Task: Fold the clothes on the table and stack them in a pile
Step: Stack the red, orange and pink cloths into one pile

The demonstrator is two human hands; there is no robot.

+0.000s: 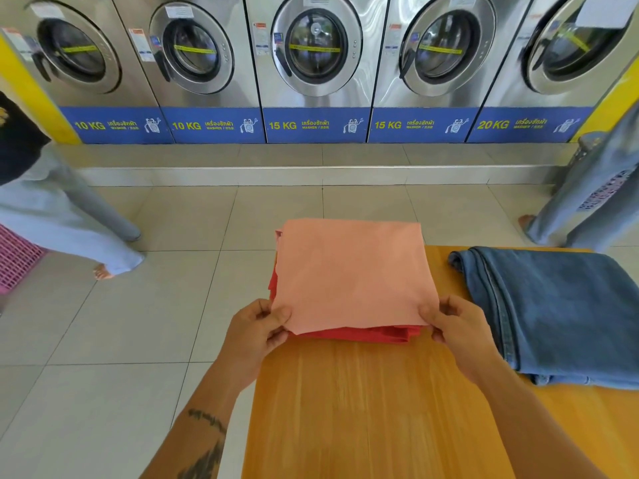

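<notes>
Now we are squaring the folded peach cotton shirt (352, 271) on the red folded garment (363, 334).
Left hand (257, 331) and right hand (458, 328) fingers are pinching its near corners; it lies straight ahead on the wooden worktop (373, 409).

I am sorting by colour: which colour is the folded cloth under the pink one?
Red cloth, seen in the head view.

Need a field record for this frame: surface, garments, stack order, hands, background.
surface: orange wooden table
top garment: folded salmon-pink cloth, lying on the red one
under it: folded red cloth, edges showing at the left and near sides
separate: folded blue denim jeans, right of the stack, apart from it
left hand: pinching the pink cloth's near-left corner
right hand: pinching its near-right corner
background: row of steel washing machines
</notes>
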